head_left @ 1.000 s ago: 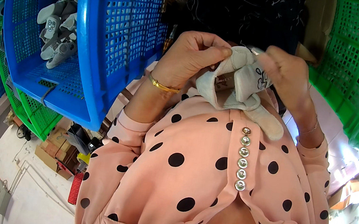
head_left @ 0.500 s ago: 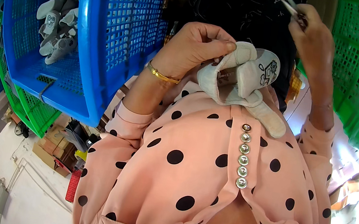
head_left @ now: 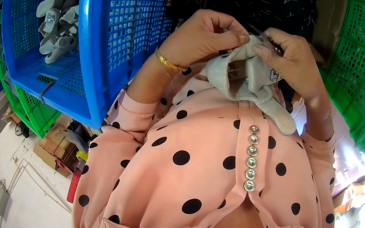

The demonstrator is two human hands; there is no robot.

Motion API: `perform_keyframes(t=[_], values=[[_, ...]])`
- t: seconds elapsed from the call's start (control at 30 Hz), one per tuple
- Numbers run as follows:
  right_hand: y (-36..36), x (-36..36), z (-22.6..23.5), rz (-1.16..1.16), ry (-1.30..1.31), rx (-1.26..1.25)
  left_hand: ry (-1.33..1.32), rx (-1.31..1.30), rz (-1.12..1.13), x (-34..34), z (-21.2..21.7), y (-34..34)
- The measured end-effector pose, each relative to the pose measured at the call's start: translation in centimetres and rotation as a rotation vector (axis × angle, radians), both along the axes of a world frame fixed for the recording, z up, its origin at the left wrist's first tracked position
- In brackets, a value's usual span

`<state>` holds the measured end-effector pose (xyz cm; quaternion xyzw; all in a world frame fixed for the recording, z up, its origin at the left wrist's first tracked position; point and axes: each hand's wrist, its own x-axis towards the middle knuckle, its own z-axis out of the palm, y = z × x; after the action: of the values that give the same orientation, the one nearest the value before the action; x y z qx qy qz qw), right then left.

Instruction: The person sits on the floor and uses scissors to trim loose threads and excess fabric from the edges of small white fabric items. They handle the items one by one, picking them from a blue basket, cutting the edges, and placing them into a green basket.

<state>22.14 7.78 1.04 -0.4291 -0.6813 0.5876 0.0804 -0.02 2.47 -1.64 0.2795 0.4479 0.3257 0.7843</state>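
Observation:
A small pale fabric shoe (head_left: 255, 75) with a dark cartoon print sits against the front of my polka-dot shirt, its opening turned up and a strap hanging down to the right. My left hand (head_left: 208, 38) pinches the shoe's far upper edge between thumb and fingertips. In my right hand (head_left: 289, 59) is a pair of small scissors (head_left: 274, 44), mostly hidden by the fingers. The blades lie close to that same edge, near my left fingertips. Whether they touch the fabric or a thread cannot be made out.
A blue plastic basket (head_left: 93, 39) holding several similar grey shoes (head_left: 58, 26) stands at the left. Green baskets (head_left: 360, 72) are at the right and further left, the right one with more shoes. Dark cloth (head_left: 255, 5) strewn with loose threads lies beyond my hands.
My right hand has come down and left with the scissors, from beside the shoe to its upper edge. My left hand has risen slightly, still pinching the shoe.

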Motion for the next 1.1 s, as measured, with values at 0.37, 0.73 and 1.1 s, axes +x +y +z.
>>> perform_keyframes(t=[0.37, 0.73, 1.1], values=[[-0.2, -0.3, 0.2, -0.03, -0.113, 0.144, 1.069, 0.942, 0.098, 0.5, 2.1, -3.0], [-0.2, 0.7, 0.3, -0.071, -0.05, 0.154, 1.338, 0.812, 0.353, -2.8, 0.1, -2.0], [-1.9, 0.8, -1.3, -0.391, 0.226, -0.047, 1.148, 1.205, 0.129, 2.9, -0.4, -1.9]])
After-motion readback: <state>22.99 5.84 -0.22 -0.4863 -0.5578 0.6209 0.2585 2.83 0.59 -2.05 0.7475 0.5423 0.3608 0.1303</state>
